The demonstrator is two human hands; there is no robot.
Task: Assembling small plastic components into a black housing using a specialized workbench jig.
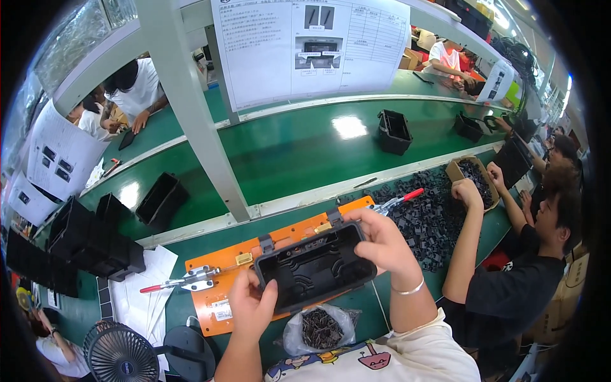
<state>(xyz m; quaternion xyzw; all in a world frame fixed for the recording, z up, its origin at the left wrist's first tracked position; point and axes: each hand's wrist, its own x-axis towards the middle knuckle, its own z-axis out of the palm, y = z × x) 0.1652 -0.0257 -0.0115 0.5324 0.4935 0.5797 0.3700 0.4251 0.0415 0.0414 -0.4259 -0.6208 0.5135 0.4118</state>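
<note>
Between my two hands is a black plastic case (316,264), its hollow inside facing up toward me. My left hand (252,302) grips its left end, thumb over the rim. At the other end my right hand (386,244) holds the right side, thumb at the inner edge. Two dark latch pieces stick up along the far rim. Beneath the case lies an orange fixture plate (210,270) with a toggle clamp (197,278) on the left and a second, red-handled clamp (401,202) on the right. A plastic bag of small dark pins (321,328) sits close to my body.
Small black parts (414,219) are heaped to the right, beside a cardboard box (474,181) where a co-worker's hands reach. Stacked black cases (95,239), papers (149,286) and a fan (121,353) stand left. A white post (197,121) rises ahead, before a green belt (286,143) carrying cases.
</note>
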